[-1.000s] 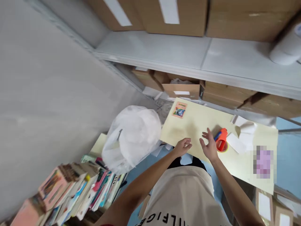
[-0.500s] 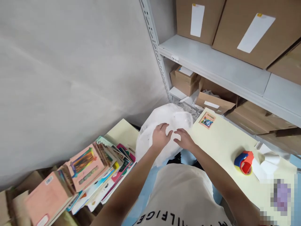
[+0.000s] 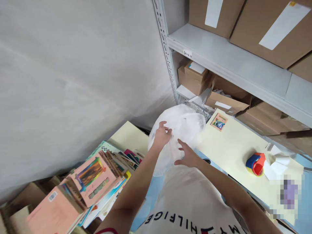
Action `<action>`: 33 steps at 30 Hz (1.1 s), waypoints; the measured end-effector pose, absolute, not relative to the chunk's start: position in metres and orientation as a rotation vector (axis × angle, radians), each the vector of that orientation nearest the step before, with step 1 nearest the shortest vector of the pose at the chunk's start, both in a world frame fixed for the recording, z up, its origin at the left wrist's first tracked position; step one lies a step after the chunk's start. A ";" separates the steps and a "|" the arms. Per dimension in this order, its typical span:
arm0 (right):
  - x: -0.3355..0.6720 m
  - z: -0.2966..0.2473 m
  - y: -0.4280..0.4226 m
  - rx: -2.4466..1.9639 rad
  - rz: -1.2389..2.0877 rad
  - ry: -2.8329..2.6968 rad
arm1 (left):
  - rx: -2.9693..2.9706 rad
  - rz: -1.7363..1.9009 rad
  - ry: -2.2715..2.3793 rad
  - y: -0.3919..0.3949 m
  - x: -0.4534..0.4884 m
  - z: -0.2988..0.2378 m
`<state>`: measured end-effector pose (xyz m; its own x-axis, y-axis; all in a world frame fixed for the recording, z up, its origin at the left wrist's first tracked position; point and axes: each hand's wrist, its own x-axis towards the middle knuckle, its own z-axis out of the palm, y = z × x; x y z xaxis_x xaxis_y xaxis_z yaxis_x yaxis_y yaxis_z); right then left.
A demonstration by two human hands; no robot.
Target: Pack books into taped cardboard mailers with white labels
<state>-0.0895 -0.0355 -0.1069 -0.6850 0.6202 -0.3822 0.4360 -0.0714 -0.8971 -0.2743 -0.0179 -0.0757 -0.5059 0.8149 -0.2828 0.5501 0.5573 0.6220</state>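
A white translucent plastic bag [image 3: 187, 125] bulges in front of my body, between two cream tabletops. My left hand [image 3: 162, 136] rests against the bag's upper left side, fingers loosely bent and apart; no gathered plastic shows between them. Lower and to the right, my right hand [image 3: 187, 155] is open at the bag's near edge, thumb and fingers spread with nothing in them. The bag's contents cannot be made out.
Stacked books [image 3: 95, 178] lie at left, beside a bare cream surface [image 3: 129, 135]. On the right table [image 3: 234, 143] are a small picture book [image 3: 219, 122], a red, blue and yellow tape dispenser [image 3: 255, 164] and white papers [image 3: 279, 164]. Grey shelving [image 3: 229, 55] holds cardboard boxes [image 3: 270, 29].
My hands have moved apart: the left went slightly up and left over the bag, the right came down toward my body and spread its fingers. The view has shifted a little.
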 end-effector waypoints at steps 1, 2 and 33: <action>-0.089 -0.107 -0.039 -1.244 1.801 -1.973 | 1.058 0.695 2.229 -0.016 -0.275 -0.077; -0.088 -0.106 -0.042 -1.312 1.736 -1.917 | 1.033 0.755 2.213 -0.015 -0.276 -0.078; 0.186 0.041 -0.031 -1.805 -0.030 -1.765 | 2.279 0.044 1.432 0.083 -0.182 0.032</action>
<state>0.1860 -0.0313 0.0408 0.1122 0.9005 0.4202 0.9143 0.0720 -0.3986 -0.1824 0.0831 0.0320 0.4615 0.8632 -0.2046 0.8489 -0.3627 0.3844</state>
